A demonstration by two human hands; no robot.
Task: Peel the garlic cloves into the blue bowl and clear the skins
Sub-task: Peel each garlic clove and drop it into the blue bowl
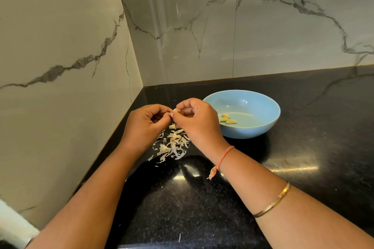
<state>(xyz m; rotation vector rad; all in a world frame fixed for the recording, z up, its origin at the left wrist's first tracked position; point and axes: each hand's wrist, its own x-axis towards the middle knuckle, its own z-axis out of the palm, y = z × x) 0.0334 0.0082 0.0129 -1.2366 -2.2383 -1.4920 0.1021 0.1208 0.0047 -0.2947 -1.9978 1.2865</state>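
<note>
Resting inside blue bowl [253, 130], three peeled cloves [226, 119]

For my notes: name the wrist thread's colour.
Orange-red thread on the right wrist, clearest in the head view.

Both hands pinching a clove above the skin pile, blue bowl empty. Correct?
Not quite. The head view shows three peeled cloves in the blue bowl. The left hand and right hand do pinch a clove above the skin pile.
</note>
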